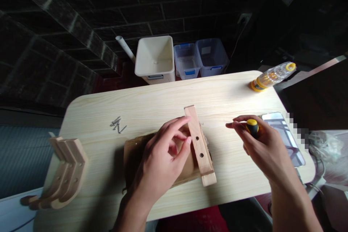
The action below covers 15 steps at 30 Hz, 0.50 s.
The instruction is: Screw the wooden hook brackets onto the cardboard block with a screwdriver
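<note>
A pale wooden bar (197, 141) with two dark screw holes or screw heads lies across a brown cardboard-like block (160, 159) in the middle of the table. My left hand (165, 152) is over the block, thumb and index finger apart, their tips at the bar's left edge. To the right, above the table, my right hand (261, 145) is closed around a screwdriver with a yellow and black handle (252, 127). Thumb and index finger pinch together at its thin dark end, and the palm hides part of the handle.
Several screws (117, 125) lie loose at left. Curved wooden pieces (65, 174) stand at the table's (152, 105) left end. A clear yellow-capped bottle-shaped container (272, 77) and a phone (284, 137) are at right. Beyond the far edge are a white bin (154, 58) and two clear tubs (187, 61).
</note>
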Each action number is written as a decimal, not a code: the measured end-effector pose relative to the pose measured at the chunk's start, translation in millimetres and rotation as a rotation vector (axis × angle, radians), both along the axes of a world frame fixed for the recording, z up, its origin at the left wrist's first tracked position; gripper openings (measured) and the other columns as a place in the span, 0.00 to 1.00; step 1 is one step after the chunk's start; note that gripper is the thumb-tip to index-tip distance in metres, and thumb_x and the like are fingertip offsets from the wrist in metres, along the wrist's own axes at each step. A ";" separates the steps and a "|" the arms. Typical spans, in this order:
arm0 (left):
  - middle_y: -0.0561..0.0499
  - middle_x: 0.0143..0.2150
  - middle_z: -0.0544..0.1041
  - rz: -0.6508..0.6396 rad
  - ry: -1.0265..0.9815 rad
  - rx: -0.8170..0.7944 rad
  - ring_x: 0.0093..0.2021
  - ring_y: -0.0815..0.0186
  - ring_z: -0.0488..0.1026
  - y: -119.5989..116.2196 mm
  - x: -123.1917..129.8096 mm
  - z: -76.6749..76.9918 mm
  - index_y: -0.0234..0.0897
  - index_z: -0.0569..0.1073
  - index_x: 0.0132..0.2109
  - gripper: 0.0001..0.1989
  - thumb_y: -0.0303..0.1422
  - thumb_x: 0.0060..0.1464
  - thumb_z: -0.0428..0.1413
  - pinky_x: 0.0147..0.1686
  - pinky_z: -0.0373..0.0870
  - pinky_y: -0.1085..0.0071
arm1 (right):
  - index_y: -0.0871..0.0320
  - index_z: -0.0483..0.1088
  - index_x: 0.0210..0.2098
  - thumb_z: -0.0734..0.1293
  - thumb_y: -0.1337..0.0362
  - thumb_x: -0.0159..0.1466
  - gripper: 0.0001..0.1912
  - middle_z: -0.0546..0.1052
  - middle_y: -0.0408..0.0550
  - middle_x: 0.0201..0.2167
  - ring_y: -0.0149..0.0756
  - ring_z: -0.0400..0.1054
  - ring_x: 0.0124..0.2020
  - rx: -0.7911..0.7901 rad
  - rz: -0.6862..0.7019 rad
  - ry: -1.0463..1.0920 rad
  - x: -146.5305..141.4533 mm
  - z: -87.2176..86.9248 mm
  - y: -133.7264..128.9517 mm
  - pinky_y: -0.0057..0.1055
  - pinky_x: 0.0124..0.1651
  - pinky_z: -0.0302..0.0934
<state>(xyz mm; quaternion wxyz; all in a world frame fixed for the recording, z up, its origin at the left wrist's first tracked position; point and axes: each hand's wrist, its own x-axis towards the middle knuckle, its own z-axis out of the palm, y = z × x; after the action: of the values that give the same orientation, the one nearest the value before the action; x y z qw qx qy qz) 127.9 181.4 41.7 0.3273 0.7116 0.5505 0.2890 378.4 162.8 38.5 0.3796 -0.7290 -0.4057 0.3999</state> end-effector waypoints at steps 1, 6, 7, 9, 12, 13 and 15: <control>0.49 0.57 0.80 -0.017 0.009 0.030 0.37 0.70 0.80 0.0 -0.8 1.9 0.51 0.73 0.63 0.21 0.31 0.65 0.59 0.40 0.78 0.73 | 0.55 0.76 0.44 0.72 0.45 0.65 0.21 0.84 0.56 0.44 0.25 0.59 0.18 -0.003 -0.004 0.002 0.2 -0.3 0.0 0.26 0.19 0.53; 0.48 0.60 0.77 -0.142 0.074 0.131 0.61 0.57 0.73 2.4 -1.8 3.7 0.47 0.77 0.57 0.15 0.32 0.64 0.61 0.60 0.73 0.60 | 0.53 0.75 0.44 0.73 0.45 0.65 0.20 0.84 0.53 0.44 0.24 0.57 0.18 -0.004 -0.012 0.032 0.5 -2.0 0.9 0.25 0.19 0.52; 0.48 0.59 0.78 -0.174 0.084 0.120 0.61 0.57 0.72 2.9 -2.1 3.1 0.47 0.77 0.56 0.14 0.32 0.64 0.61 0.61 0.72 0.60 | 0.53 0.75 0.44 0.73 0.45 0.65 0.19 0.84 0.53 0.44 0.23 0.57 0.18 -0.004 -0.012 0.040 0.2 -2.1 1.1 0.25 0.19 0.52; 0.48 0.57 0.78 -0.221 0.094 0.087 0.60 0.58 0.72 3.9 -3.4 2.2 0.47 0.77 0.57 0.14 0.32 0.65 0.60 0.59 0.72 0.61 | 0.53 0.75 0.44 0.73 0.45 0.65 0.20 0.84 0.53 0.45 0.23 0.56 0.18 -0.011 -0.014 0.054 -0.6 -1.8 1.7 0.25 0.19 0.53; 0.49 0.57 0.79 -0.242 0.111 0.093 0.62 0.58 0.70 5.0 -6.6 2.1 0.47 0.77 0.57 0.14 0.32 0.65 0.60 0.61 0.71 0.61 | 0.54 0.75 0.44 0.73 0.44 0.65 0.20 0.84 0.54 0.45 0.24 0.57 0.19 -0.024 -0.023 0.070 -2.2 0.4 2.8 0.24 0.19 0.52; 0.48 0.57 0.79 -0.244 0.119 0.109 0.62 0.57 0.69 5.4 -7.7 2.2 0.46 0.77 0.56 0.14 0.32 0.65 0.61 0.62 0.70 0.61 | 0.54 0.75 0.44 0.73 0.44 0.65 0.21 0.84 0.54 0.45 0.24 0.57 0.20 -0.033 -0.024 0.075 -2.7 1.2 3.2 0.24 0.19 0.52; 0.48 0.58 0.79 -0.250 0.132 0.132 0.63 0.56 0.68 6.1 -9.6 2.2 0.46 0.77 0.56 0.14 0.33 0.64 0.62 0.63 0.69 0.60 | 0.54 0.75 0.45 0.73 0.45 0.65 0.20 0.83 0.55 0.45 0.25 0.57 0.20 -0.049 -0.025 0.084 -3.2 2.2 4.0 0.24 0.20 0.52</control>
<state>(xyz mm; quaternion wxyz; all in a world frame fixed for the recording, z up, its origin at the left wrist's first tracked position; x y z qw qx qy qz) 118.4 187.5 44.0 0.2764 0.8120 0.4577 0.2341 375.2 166.8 40.7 0.3832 -0.7257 -0.3702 0.4352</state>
